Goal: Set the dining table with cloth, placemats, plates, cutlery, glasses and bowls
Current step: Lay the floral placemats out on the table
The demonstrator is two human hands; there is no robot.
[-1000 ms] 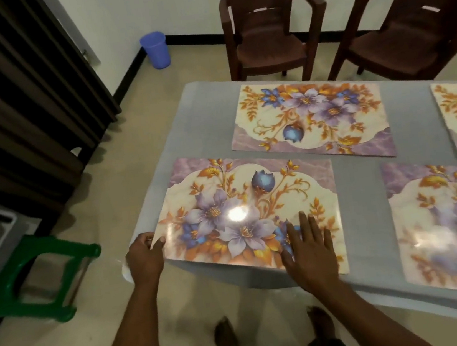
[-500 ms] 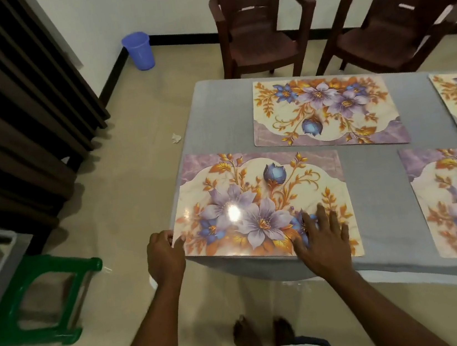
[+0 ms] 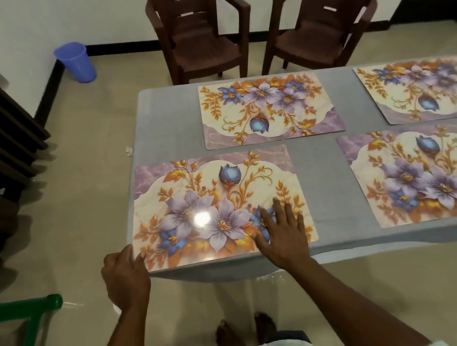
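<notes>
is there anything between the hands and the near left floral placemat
Nothing visible. The left hand grips the glossy floral placemat at its near left corner, and the right hand lies flat on it, fingers straight.

Purple-and-gold floral placemats [image 3: 219,203] on grey cloth [image 3: 321,178]; brown chairs [image 3: 200,31], blue bin [image 3: 76,62].

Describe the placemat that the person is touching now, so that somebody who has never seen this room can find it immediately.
Start at the table with the grey cloth, which carries four floral placemats. Go to the corner nearest the person, on the side of the green stool. The placemat there is the only one with hands on it: the left hand grips its corner and the right hand lies flat on it.
</notes>
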